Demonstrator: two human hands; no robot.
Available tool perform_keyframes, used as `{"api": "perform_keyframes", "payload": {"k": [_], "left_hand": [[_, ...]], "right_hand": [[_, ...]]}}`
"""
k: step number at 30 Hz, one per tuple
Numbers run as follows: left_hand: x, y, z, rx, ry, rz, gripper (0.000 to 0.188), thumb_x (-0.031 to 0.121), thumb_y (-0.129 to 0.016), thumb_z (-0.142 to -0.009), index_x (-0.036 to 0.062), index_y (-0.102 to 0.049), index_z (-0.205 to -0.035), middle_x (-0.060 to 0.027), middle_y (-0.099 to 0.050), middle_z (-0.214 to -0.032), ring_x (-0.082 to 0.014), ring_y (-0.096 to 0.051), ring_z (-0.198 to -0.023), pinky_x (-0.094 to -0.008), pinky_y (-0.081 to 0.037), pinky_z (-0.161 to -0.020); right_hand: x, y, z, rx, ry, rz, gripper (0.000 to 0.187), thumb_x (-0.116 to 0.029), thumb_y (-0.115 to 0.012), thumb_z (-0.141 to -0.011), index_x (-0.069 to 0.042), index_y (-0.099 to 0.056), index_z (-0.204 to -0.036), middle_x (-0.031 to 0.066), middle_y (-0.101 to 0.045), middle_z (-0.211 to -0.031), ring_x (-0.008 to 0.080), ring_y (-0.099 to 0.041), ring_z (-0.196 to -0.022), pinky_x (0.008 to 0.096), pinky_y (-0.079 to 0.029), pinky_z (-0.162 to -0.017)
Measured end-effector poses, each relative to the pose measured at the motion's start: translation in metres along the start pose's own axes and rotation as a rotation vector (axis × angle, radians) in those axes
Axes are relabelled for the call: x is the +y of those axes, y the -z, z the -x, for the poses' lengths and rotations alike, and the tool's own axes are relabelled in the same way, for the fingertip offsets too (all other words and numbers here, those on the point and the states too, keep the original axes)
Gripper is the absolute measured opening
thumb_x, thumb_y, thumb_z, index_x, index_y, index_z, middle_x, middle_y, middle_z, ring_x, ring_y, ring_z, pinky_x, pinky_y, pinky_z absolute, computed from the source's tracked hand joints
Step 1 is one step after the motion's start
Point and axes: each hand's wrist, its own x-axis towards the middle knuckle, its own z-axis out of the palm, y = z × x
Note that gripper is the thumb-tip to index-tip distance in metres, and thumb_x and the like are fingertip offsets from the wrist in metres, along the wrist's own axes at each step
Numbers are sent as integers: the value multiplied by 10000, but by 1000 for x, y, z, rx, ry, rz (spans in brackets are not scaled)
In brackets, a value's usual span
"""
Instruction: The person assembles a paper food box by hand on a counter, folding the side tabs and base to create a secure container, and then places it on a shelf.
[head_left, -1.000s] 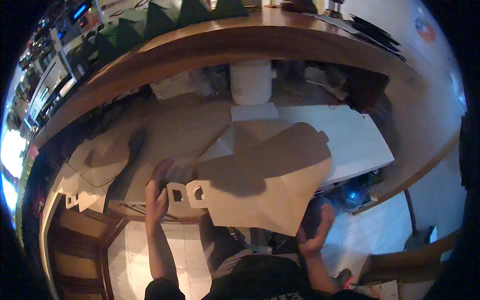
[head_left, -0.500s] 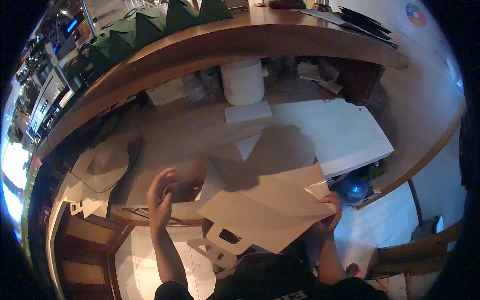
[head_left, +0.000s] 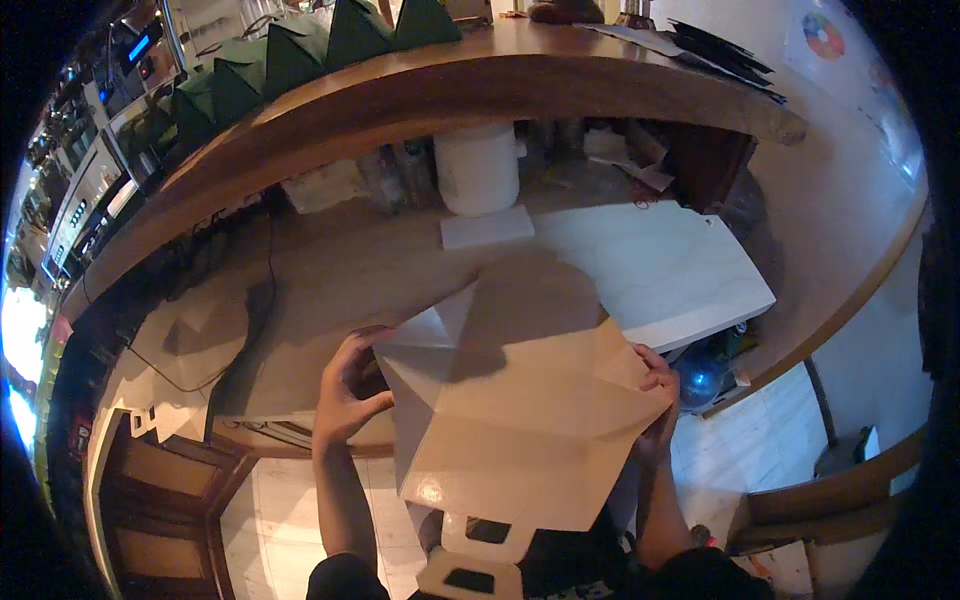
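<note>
A creased brown cardboard gable-box blank (head_left: 520,400) is spread in front of me, over the near edge of the counter. Two tabs with cut-out handle slots hang at its near end. My left hand (head_left: 350,385) is at its left corner, thumb and fingers curled around the flap; the fingertips are partly hidden. On the right side, my right hand (head_left: 657,400) grips the pointed edge of the same blank, fingers above and the rest of the hand beneath. Further left lies a similar cardboard blank (head_left: 190,340) with slotted tabs.
A white board (head_left: 670,270) lies on the counter at right. Behind stand a white cylindrical container (head_left: 477,170) and a small white block (head_left: 487,228). A raised wooden shelf (head_left: 560,80) curves across the back, holding green folded boxes (head_left: 300,60). A thin cable (head_left: 270,260) runs at left.
My left hand has moved right from open air onto the blank's left corner. The blank has turned slightly and its slotted tabs have swung lower. My right hand has shifted slightly up its edge.
</note>
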Motion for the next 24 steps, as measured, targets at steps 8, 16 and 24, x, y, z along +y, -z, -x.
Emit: {"api": "perform_keyframes", "payload": {"k": [8, 16, 24], "left_hand": [[-3, -26, 0, 144, -139, 65, 930, 118, -935, -749, 101, -331, -1456, -162, -514, -1369, -262, -576, -1206, -403, -510, -1022], [3, -38, -7, 68, 101, -8, 1193, 125, -894, -815, 123, -25, -1632, -202, -655, -1254, -262, -623, -1138, -393, -478, -1032], [-7, -36, -5, 41, 65, -96, 1324, 148, -872, -851, 112, 220, -1599, -206, -663, -1256, -271, -638, -1163, -382, -482, -1044]], "right_hand": [[-24, -33, -44, -197, -110, 133, 696, -299, -922, -730, -79, -484, -1225, 235, -581, -1440, 345, -546, -1349, 446, -411, -1138], [-34, -53, -84, -489, -171, 439, 647, -124, -901, -705, -40, -608, -1276, 142, -678, -1302, 283, -637, -1228, 408, -479, -1071], [-24, -45, -86, -484, -139, 405, 511, -144, -911, -713, -57, -694, -1167, 140, -708, -1198, 299, -668, -1158, 406, -511, -1031]]}}
